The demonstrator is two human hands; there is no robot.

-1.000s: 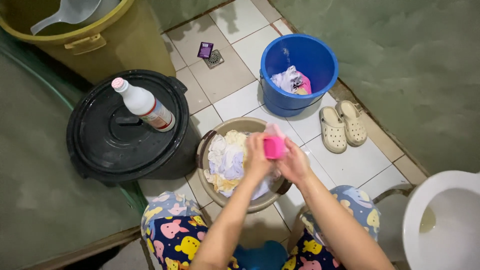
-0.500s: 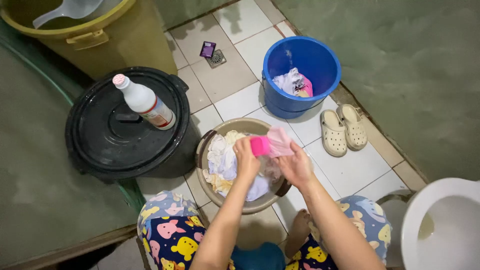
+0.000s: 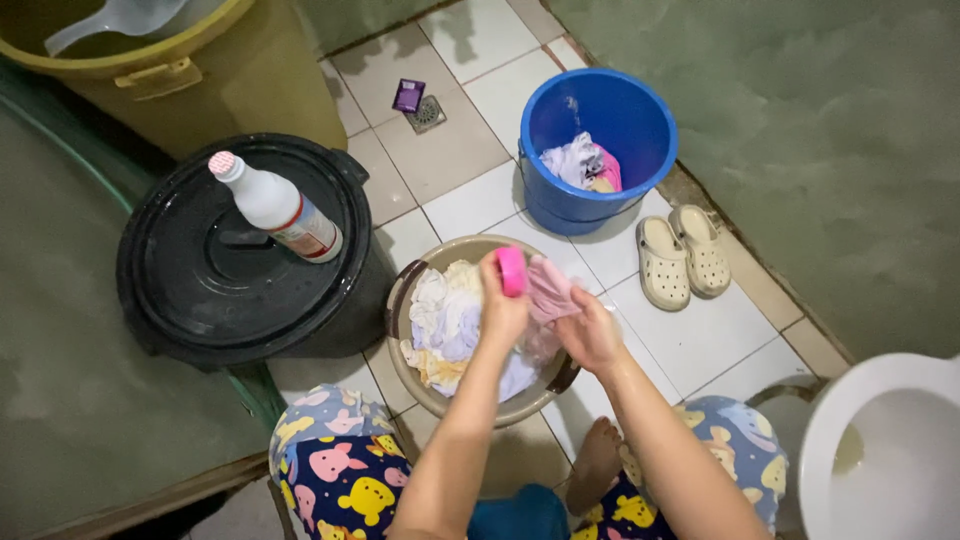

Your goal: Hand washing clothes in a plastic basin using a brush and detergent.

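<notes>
1. Far left, a white bottle (image 3: 272, 207) stands on a black bin lid (image 3: 200, 290).
2. The left hand (image 3: 503, 305) has its fingers wrapped around a pink soap bar (image 3: 511, 270), above the tan basin (image 3: 400, 300) of laundry.
3. The right hand (image 3: 590, 333) pinches a pink cloth (image 3: 548, 288) just beside the bar: judged a scrubbing step; next calls for pressing bar onto cloth.
4. A blue bucket (image 3: 640, 130) stands far right.

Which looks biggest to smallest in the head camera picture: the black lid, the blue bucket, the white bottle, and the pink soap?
1. black lid
2. blue bucket
3. white bottle
4. pink soap, held in the left hand

The soap sits closer to the camera than the floor things, yet looks smallest anyway.
</notes>
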